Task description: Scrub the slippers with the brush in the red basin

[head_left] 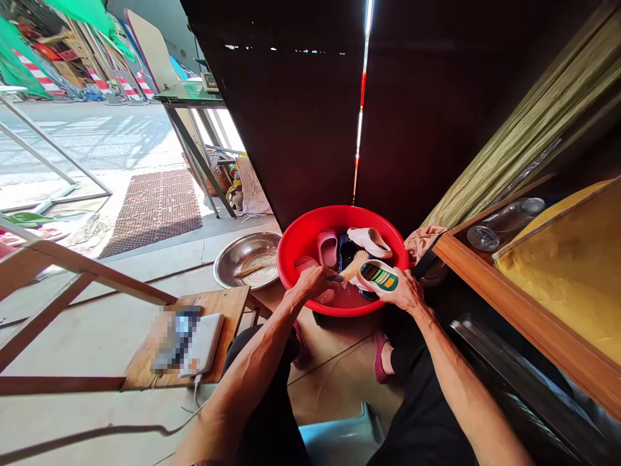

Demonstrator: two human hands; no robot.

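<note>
My left hand (314,281) is closed round the handle of a scrubbing brush (353,265), whose pale bristles rest against a shoe. My right hand (405,292) grips that white shoe (378,276) with a green and orange sole, holding it over a red basin (301,243) of water. Inside the basin lie a pink slipper (328,248), a beige slipper (369,240) and a dark shoe (345,251).
A steel bowl (247,259) with a stick in it sits left of the basin. A low wooden stool (220,307) carries a white device. A wooden cabinet (533,304) stands right, a dark door behind, a rubber mat (152,210) outside.
</note>
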